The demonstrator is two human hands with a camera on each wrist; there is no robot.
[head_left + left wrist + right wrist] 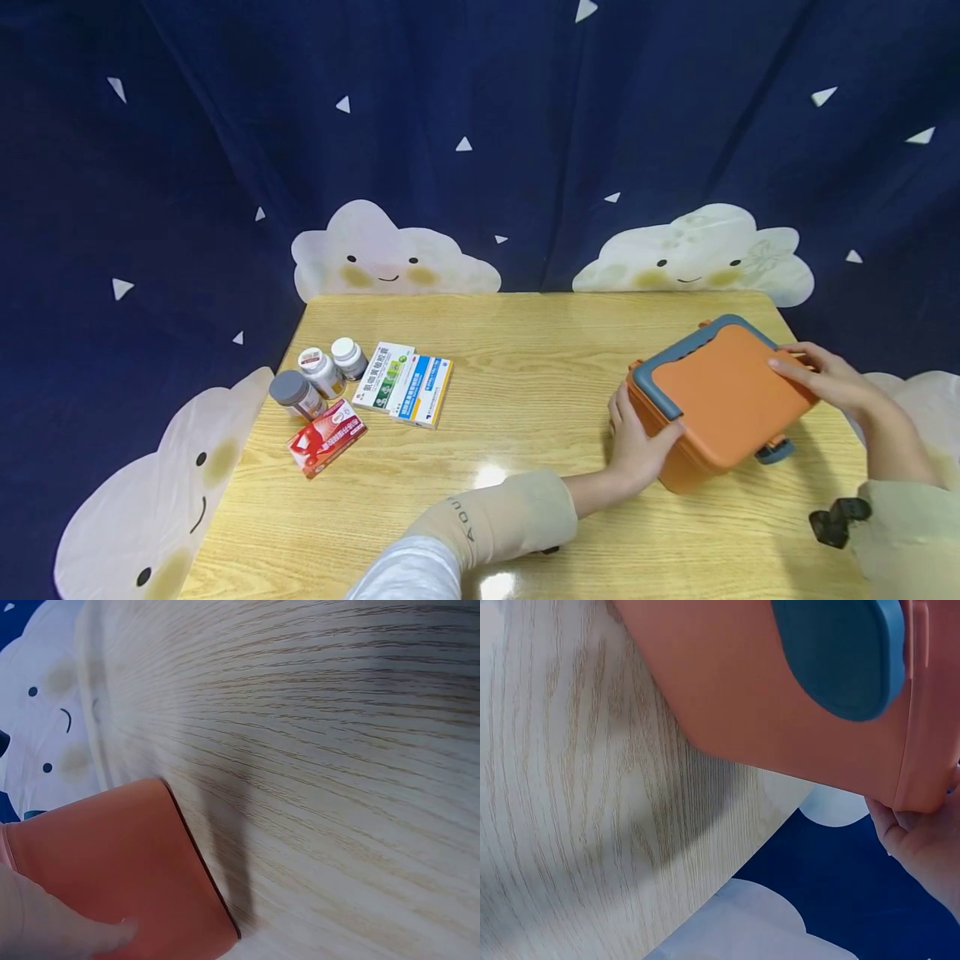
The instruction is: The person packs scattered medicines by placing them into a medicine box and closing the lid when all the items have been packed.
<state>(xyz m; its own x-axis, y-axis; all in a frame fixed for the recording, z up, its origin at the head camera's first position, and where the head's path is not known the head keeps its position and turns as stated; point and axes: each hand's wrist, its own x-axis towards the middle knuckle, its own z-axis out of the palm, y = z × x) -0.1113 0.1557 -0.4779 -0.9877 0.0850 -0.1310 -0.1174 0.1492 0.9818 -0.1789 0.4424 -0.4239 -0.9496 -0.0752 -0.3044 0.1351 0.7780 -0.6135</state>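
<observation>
An orange lidded storage box (738, 396) with a blue-grey handle (675, 350) folded on its lid is at the table's right side, turned at an angle. My left hand (637, 450) grips its left end, thumb at the lid's edge and fingers down the side wall. At the opposite end my right hand (828, 382) holds it, thumb on the lid and fingers around the far edge. A blue-grey latch (840, 656) shows on the box's side in the right wrist view. The box's lower edge is close over the wood, casting a shadow there.
On the left of the wooden table (525, 367) stand a grey-capped bottle (297, 394) and two white-capped bottles (322, 373). Beside them lie a red medicine box (327, 437), a green-and-white one (384, 377) and a blue-and-white one (422, 391). A navy curtain (480, 75) hangs behind.
</observation>
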